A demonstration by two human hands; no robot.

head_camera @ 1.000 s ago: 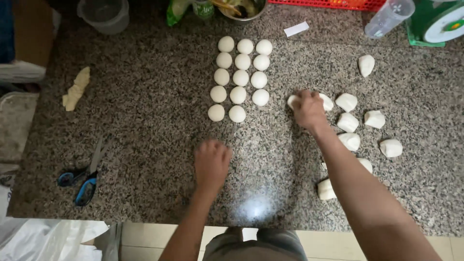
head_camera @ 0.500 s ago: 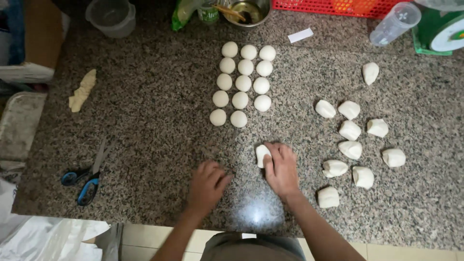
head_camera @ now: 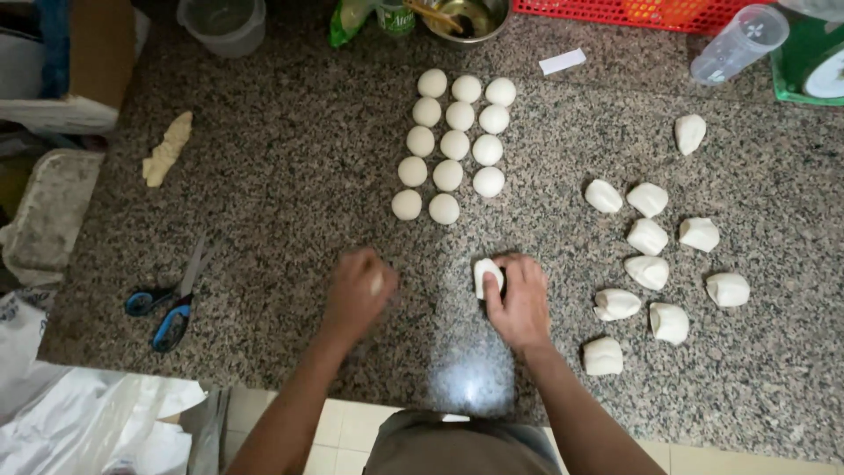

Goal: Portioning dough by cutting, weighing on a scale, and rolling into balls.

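Note:
My right hand (head_camera: pixel 519 303) is cupped over a rough white dough piece (head_camera: pixel 486 273) on the speckled granite counter (head_camera: pixel 290 202), near its front edge. My left hand (head_camera: pixel 356 295) is blurred and curled over a small bit of pale dough (head_camera: pixel 376 282) that shows at its fingertips. Straight ahead lie several smooth rolled dough balls (head_camera: pixel 448 174) in three neat columns. To the right of my right hand, several uneven cut dough pieces (head_camera: pixel 648 236) are scattered loosely.
Blue-handled scissors (head_camera: pixel 171 308) lie at the front left, and a twisted dough strip (head_camera: pixel 167 148) further back. Along the back stand a plastic tub (head_camera: pixel 224 22), metal bowl (head_camera: pixel 457 13), red basket (head_camera: pixel 668 10), clear cup (head_camera: pixel 738 42) and green scale (head_camera: pixel 813 66).
My right hand took a dough piece from the right-hand group and brought it to the front centre. My left hand stayed near the front, now curled and blurred.

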